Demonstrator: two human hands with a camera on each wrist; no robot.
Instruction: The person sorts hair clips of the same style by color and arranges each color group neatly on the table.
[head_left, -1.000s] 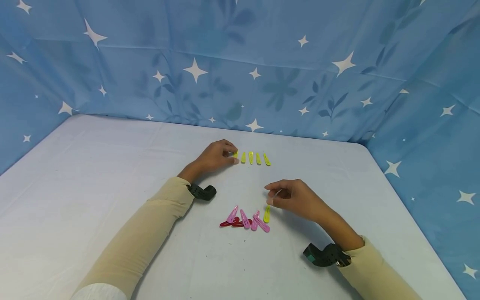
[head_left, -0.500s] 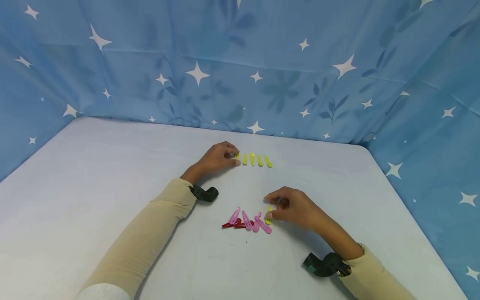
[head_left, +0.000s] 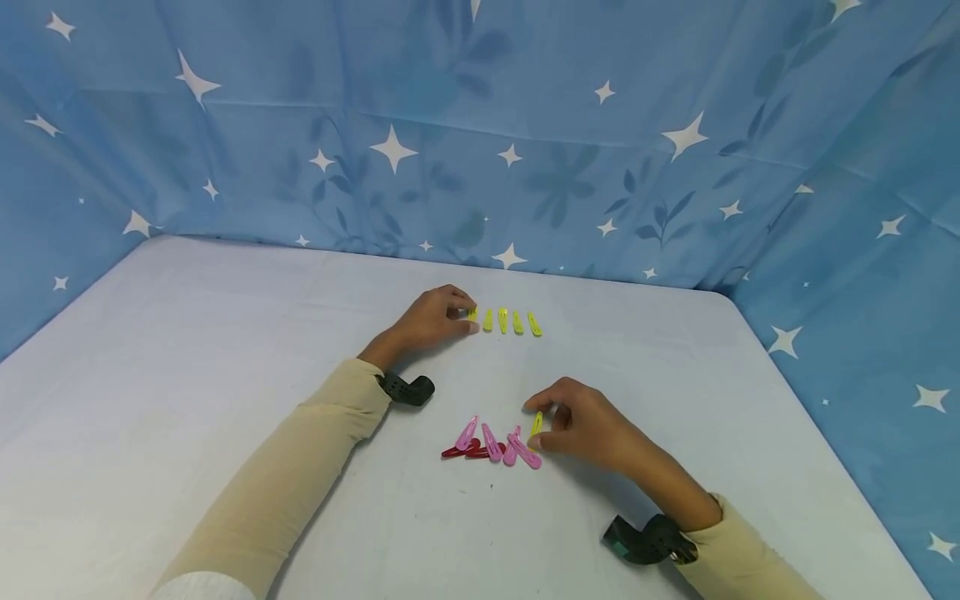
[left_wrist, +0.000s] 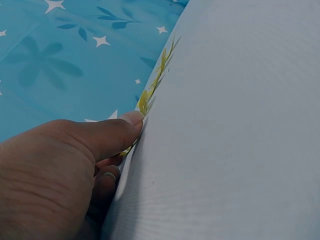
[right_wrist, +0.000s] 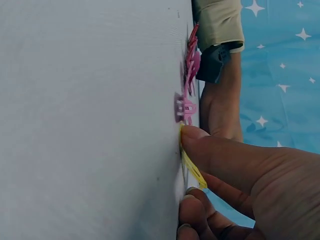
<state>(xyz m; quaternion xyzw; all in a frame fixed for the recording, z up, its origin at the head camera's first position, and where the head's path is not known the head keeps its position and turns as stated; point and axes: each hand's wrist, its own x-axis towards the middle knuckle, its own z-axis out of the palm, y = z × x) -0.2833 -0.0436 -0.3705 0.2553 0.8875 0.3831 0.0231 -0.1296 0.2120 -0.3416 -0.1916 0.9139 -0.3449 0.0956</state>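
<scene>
Near the table's far side, my left hand (head_left: 433,318) has thumb and forefinger around the leftmost yellow hair clip (head_left: 472,315) of a row. In the left wrist view the thumb partly hides that clip. More yellow hair clips (head_left: 503,320) continue the row to the right, spaced apart. My right hand (head_left: 588,423) is nearer the front, with its thumb on one end of another yellow hair clip (right_wrist: 192,167). The clip's other end tilts up off the table toward the curled fingers. Pink hair clips (head_left: 491,442) and red hair clips (head_left: 454,452) lie in a loose pile just left of it.
A white-covered table (head_left: 375,517) extends around both hands. Behind it and along its sides hangs a blue curtain (head_left: 450,125) with white stars and leaf prints. Black wrist devices (head_left: 408,389) sit on both forearms.
My right hand has come down and slightly toward me onto the loose yellow hair clip, whose one end is now raised. The left hand has stayed at the row.
</scene>
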